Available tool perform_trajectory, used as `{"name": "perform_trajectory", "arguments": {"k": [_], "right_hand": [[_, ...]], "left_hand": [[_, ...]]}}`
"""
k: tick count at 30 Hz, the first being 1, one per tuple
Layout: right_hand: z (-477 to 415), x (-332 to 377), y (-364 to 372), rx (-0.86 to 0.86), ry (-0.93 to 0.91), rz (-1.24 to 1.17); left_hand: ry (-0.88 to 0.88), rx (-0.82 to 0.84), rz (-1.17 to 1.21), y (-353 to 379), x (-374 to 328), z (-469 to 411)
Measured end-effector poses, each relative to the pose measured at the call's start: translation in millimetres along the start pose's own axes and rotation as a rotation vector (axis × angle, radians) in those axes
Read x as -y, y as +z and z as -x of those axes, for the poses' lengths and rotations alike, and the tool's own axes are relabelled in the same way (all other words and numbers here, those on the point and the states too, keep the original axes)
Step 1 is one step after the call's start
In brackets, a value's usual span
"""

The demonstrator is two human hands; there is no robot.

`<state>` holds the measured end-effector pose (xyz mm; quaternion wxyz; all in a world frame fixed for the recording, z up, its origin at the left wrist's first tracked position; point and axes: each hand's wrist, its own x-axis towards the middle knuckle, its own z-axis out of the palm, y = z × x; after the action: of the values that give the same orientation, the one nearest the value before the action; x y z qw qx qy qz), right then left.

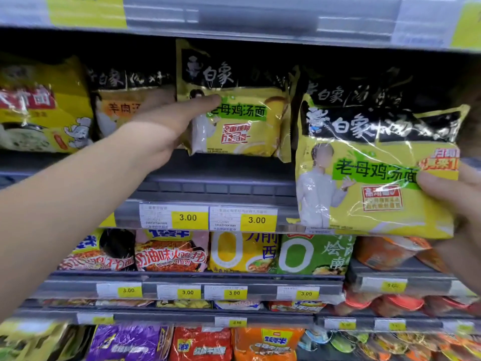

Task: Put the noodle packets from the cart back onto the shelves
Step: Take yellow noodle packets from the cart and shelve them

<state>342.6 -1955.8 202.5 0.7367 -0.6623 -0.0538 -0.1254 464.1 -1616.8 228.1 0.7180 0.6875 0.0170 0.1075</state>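
A yellow-and-black noodle packet (242, 118) stands upright on the middle shelf (216, 188). My left hand (166, 126) grips its left edge, thumb across the front; the fingers are hidden behind it. A second packet of the same kind (369, 165) is held in front of the shelf edge at the right. My right hand (458, 209) pinches its right side, thumb on the front. More black-topped packets (364, 92) stand behind it on the shelf. The cart is out of view.
An orange-labelled packet (122, 108) and a yellow packet (44, 108) stand to the left on the same shelf. The upper shelf's rail (260, 19) hangs overhead. Lower shelves hold red, yellow and green packets (312, 254) and cup noodles (395, 251). Price tags (208, 217) line the shelf edges.
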Motion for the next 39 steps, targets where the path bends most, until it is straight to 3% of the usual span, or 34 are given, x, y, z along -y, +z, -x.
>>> {"name": "perform_trajectory", "arguments": {"k": [3,5,8,13,18,23,26,39], "right_hand": [[2.7,-19.2,-16.0,0.045,0.003,0.047],[-0.6,-22.3,-21.2,-0.012,0.005,0.016],[3.5,-32.6,-34.0,0.079,0.028,-0.036],[6.1,-51.8,-74.7,-0.126,0.063,0.069],[12.1,-39.8,-39.1,0.070,0.056,-0.031],[9.5,-48.7,-42.4,-0.072,0.093,-0.042],[11.5,-41.4,-37.2,-0.029,0.089,-0.010],[-11.6,-5.8,22.5,0.048,0.052,-0.015]], "left_hand": [[0.011,0.014,-0.033,6.0,3.5,-12.1],[0.030,0.029,-0.087,4.9,7.3,-18.4],[0.049,-0.036,-0.207,4.5,12.0,-20.5],[0.123,-0.031,-0.450,8.7,12.1,-12.0],[0.170,-0.052,-0.634,10.8,12.6,-13.2],[0.196,-0.080,-0.784,10.8,9.6,-13.5],[0.235,-0.116,-0.865,13.4,6.9,-13.3],[0.306,-0.108,-0.563,-9.0,-1.0,7.3]]}}
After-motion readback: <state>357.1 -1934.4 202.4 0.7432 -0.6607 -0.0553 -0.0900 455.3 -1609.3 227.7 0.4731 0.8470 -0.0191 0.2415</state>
